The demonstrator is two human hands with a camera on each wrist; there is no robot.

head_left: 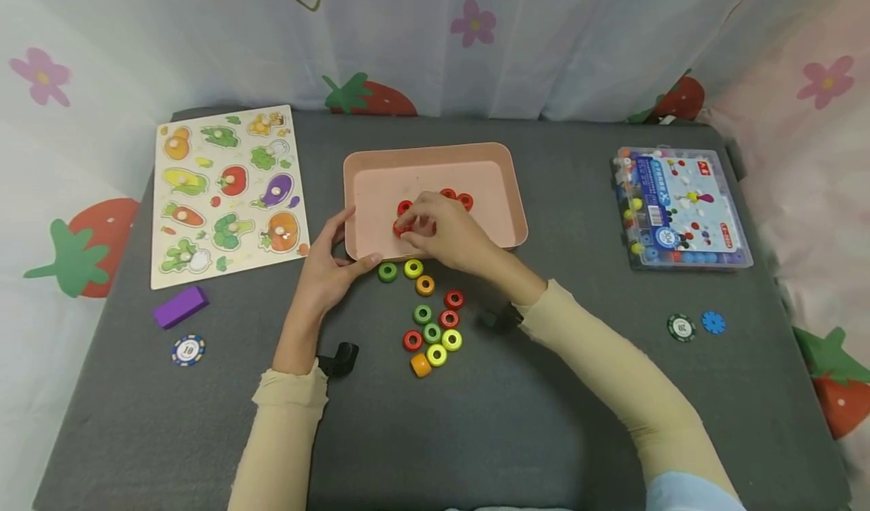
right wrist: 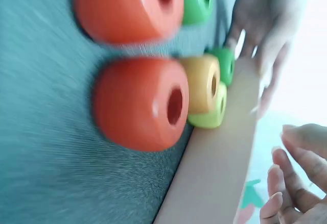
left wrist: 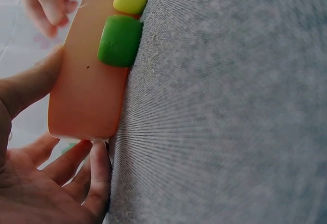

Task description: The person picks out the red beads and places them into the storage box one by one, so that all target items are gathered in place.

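Observation:
A pink tray (head_left: 435, 152) holds several red ring-shaped beads (head_left: 465, 201). My left hand (head_left: 326, 273) grips its near left corner, thumb at the front rim and fingers at the left end; the left wrist view shows this closely. My right hand (head_left: 451, 232) is over the tray, fingertips close above a red bead at the left, partly covering the beads there. In the right wrist view its fingers (right wrist: 294, 191) are loosely bent and apart, with no bead visible between them. Before the tray lie loose beads: green (head_left: 387, 272), yellow (head_left: 413, 268), orange (head_left: 424, 285) and red (head_left: 449, 319).
A vegetable puzzle board (head_left: 224, 194) lies at the left, near a purple block (head_left: 180, 306) and a blue-white chip (head_left: 188, 350). At the right are a clear plastic case (head_left: 683, 209), a dark green chip (head_left: 681, 327) and a blue chip (head_left: 714, 322). A patterned curtain (head_left: 421, 35) hangs behind the grey table.

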